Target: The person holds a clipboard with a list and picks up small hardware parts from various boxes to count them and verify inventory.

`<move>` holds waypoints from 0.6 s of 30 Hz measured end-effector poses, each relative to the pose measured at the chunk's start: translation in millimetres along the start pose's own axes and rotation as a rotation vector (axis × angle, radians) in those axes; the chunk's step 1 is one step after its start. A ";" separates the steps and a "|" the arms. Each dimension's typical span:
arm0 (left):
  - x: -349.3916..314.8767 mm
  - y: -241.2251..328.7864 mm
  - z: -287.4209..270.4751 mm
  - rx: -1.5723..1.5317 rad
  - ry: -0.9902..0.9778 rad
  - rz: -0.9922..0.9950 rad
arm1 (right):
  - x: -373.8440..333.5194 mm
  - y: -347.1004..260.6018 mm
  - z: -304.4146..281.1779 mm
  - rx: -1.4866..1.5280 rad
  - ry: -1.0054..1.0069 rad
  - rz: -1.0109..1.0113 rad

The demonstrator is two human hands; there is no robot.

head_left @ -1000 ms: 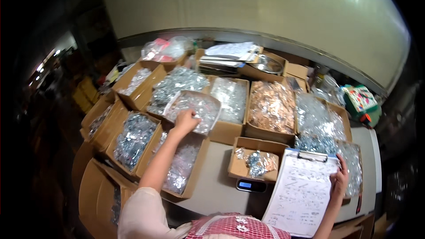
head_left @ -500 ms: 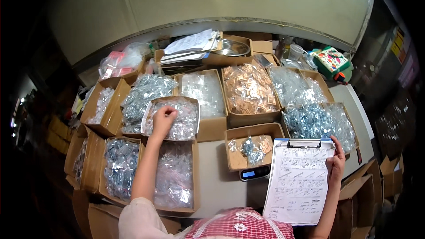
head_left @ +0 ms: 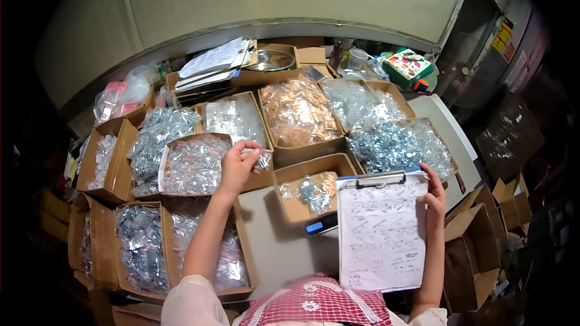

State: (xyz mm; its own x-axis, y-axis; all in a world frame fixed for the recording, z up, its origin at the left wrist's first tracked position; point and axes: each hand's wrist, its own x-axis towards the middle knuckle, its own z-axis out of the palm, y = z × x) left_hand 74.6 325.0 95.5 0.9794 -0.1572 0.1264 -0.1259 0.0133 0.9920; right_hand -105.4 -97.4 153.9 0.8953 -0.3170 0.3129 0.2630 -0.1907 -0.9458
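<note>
A small clear packet is pinched between the thumb and fingertips of the left hand, which is positioned above the table, at the right edge of a shallow white-sided tray filled with clear packets. A clipboard is clamped in the right hand, with the fingers wrapped around its right edge; handwritten sheets are secured beneath its clip, and its face is tilted toward the wearer. Between the two hands, a small open carton is placed, in which several packets of silvery and copper-coloured parts are contained. A scale with a lit blue display is partly covered by the near side of this carton. On the far side of the small carton, a larger box is heaped with bagged copper-coloured pieces. To its right, blue-tinted silvery packets are piled. At the far left, a stack of papers is laid beside a round metal bowl.
</note>
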 end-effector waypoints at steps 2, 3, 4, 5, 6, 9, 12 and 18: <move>-6.6 -4.2 16.9 -0.080 -0.080 -0.030 | 6.4 -3.8 8.4 0.006 -0.017 0.032; -10.2 -5.8 26.3 -0.092 -0.091 -0.043 | 7.5 -1.2 6.8 0.016 -0.019 0.034; -13.2 -8.6 35.2 -0.131 -0.115 -0.061 | 9.3 -0.6 6.0 0.011 -0.047 -0.021; -18.0 -10.7 44.8 -0.175 -0.128 -0.083 | 9.3 -3.0 4.3 0.022 -0.046 -0.026; -22.4 -10.5 54.8 -0.216 -0.141 -0.105 | 9.0 -4.7 3.6 0.034 -0.046 -0.032; -33.2 -8.8 80.1 -0.237 -0.160 -0.209 | 8.8 3.9 -14.4 0.116 -0.054 -0.026; -43.7 -18.0 92.1 -0.189 -0.124 -0.279 | 12.0 7.4 -12.7 0.194 -0.068 -0.089; -55.7 -32.0 119.5 -0.171 -0.149 -0.330 | 17.5 8.6 -36.3 0.286 -0.158 -0.046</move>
State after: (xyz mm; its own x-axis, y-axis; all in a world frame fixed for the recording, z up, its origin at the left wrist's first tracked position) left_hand 5.2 215.4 55.9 0.9276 -0.3222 -0.1893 0.2321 0.1000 0.9675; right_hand -100.6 -138.3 154.4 0.9189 -0.1622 0.3595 0.3746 0.0739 -0.9242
